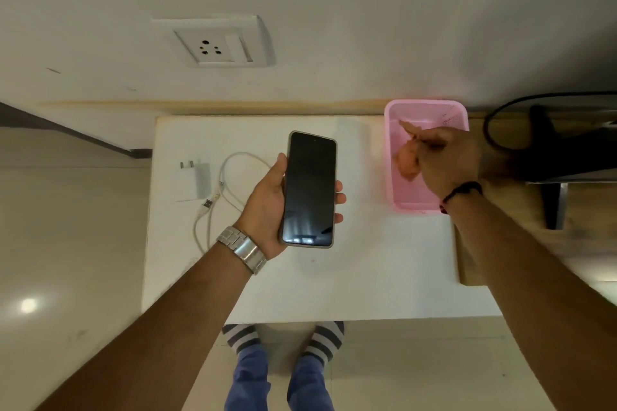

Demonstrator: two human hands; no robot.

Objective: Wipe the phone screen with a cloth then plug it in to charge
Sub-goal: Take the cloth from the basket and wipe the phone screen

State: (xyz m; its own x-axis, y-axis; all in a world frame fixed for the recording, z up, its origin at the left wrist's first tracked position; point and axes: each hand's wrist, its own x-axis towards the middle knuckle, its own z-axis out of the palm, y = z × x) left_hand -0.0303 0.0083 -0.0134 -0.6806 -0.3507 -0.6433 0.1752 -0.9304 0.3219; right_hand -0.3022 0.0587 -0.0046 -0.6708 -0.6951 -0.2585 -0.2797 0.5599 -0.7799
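Observation:
My left hand (267, 203) holds a black-screened phone (309, 190) upright above the middle of the white table (367, 270), screen facing up. My right hand (447, 160) reaches over the pink basket (392, 157) at the table's right and pinches an orange-pink cloth (405, 160), which hangs into the basket. A white charger plug (200, 180) lies at the table's left. Beside it a white cable (230, 183) is looped, its USB end loose near the plug. A wall socket with a switch (213, 48) sits on the wall above the table.
A dark monitor stand (554, 157) with a black cord stands on a wooden surface at the right. The table's front edge is near my feet (283, 340). A pale tiled floor spreads to the left.

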